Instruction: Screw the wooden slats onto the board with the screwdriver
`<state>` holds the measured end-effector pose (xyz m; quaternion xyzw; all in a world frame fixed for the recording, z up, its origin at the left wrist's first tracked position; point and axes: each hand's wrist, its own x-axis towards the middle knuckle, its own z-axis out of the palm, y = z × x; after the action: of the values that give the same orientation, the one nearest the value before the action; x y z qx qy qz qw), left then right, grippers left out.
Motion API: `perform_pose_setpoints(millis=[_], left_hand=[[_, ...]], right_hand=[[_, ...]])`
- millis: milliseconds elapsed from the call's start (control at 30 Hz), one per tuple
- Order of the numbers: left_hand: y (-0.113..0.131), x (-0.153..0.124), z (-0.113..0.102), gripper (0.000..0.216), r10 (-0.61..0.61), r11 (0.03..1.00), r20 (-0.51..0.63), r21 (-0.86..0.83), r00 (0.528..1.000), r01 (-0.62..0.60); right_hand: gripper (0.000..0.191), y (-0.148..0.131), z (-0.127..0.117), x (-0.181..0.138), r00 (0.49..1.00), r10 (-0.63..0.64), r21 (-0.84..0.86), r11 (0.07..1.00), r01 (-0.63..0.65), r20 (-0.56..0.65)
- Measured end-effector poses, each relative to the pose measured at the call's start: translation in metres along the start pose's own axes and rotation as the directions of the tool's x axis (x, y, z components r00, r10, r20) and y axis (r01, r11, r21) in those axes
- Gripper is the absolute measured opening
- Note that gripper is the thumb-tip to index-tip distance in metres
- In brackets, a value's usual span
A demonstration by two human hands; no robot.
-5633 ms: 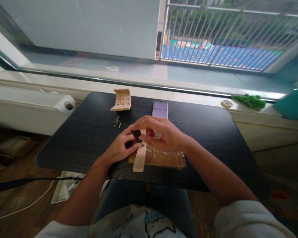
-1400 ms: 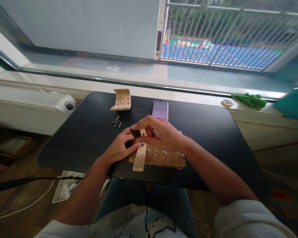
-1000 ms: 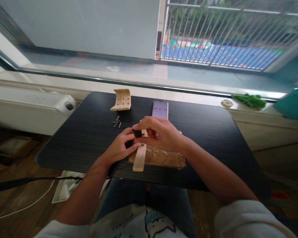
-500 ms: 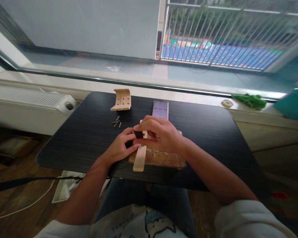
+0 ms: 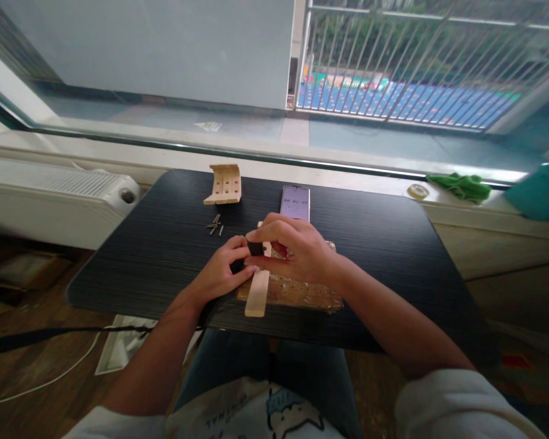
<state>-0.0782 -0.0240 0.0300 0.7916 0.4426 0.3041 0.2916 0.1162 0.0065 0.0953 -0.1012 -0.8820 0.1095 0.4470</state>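
Observation:
A pale wooden slat (image 5: 257,294) lies across a plastic-wrapped perforated wooden board (image 5: 302,291) near the table's front edge. My left hand (image 5: 221,272) presses its fingertips against the slat's left side, fingers curled. My right hand (image 5: 293,249) is closed in a pinch on a small black tool (image 5: 255,248) that stands on the slat. What is under the tool tip is hidden by my fingers.
On the black table (image 5: 165,244) lie several small screws (image 5: 215,225), a pale wooden bracket with holes (image 5: 224,183) and a phone (image 5: 295,202) with its screen lit. A white radiator (image 5: 55,195) stands at left. A green cloth (image 5: 460,185) rests on the sill.
My right hand has shifted its fingers slightly around the black tool, with small turning motions. The left hand, the slat and the board stay where they were.

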Motion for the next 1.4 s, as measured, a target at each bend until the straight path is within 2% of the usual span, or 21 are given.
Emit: perform_pose_setpoints(millis=[600, 800, 1033, 1200, 1400], left_hand=[[0.000, 0.000, 0.002, 0.020, 0.029, 0.999, -0.050, 0.048, 0.998, -0.027], [-0.001, 0.000, 0.001, 0.022, 0.025, 0.999, -0.044, 0.026, 0.999, -0.024], [0.000, 0.001, 0.001, 0.021, 0.012, 1.000, -0.032, 0.024, 0.999, -0.011], [0.001, 0.000, 0.002, 0.020, 0.000, 0.999, -0.051, 0.040, 0.999, 0.002], [0.000, -0.001, 0.002, 0.020, 0.006, 0.999, -0.047, 0.040, 0.999, -0.004]], right_hand=[[0.017, 0.001, 0.004, -0.003, 0.998, 0.055, 0.042, 0.998, -0.055, -0.012], [0.018, 0.000, 0.004, -0.002, 0.999, 0.036, 0.054, 0.998, -0.035, -0.018], [0.020, 0.002, -0.001, -0.001, 1.000, 0.005, 0.081, 0.997, -0.006, 0.017], [0.022, 0.002, -0.006, 0.000, 0.992, 0.043, 0.137, 0.989, -0.059, 0.117], [0.026, 0.006, -0.003, -0.001, 0.989, 0.060, 0.231, 0.969, -0.090, 0.132]])
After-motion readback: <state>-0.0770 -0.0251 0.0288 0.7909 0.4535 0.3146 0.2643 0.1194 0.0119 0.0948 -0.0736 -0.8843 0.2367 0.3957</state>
